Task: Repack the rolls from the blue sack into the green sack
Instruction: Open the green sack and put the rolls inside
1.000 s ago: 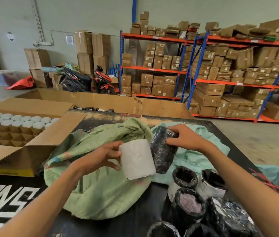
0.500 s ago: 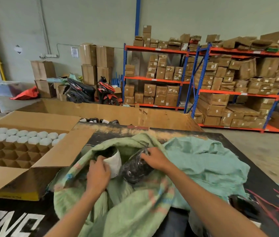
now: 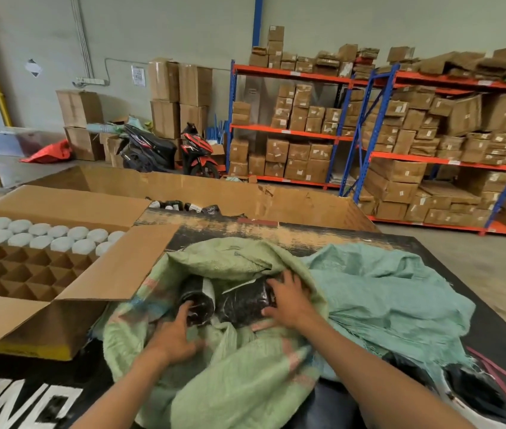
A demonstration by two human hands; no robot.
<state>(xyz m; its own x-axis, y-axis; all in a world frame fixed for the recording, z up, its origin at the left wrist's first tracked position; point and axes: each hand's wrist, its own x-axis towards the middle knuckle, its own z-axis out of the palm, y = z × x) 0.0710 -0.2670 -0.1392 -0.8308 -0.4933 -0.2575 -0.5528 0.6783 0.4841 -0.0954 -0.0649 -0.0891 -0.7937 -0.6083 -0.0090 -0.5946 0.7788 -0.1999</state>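
A large open cardboard box sits at the left of a black work table, its divider grid partly filled along the far rows with white round-topped rolls; one flap lies out toward the middle of the table. Just beside that flap, the green sack lies crumpled with its mouth open toward the camera. A person's left hand reaches into the mouth, its fingertips on the near end of a roll with a white wrapper and a black plastic end; this roll lies on its side, long axis running away from the viewer and slightly left, its dark end facing the camera. Whether the fingers curl round the roll or only touch it cannot be told. Touching it on the right, a second roll wrapped in black plastic lies with its long axis roughly left to right. The right hand covers this roll's right end, fingers spread and curved over it, thumb at its near edge. Further right, the blue sack lies slack against the green one. Behind the table stand a long cardboard bin, two parked scooters and racks of boxes.
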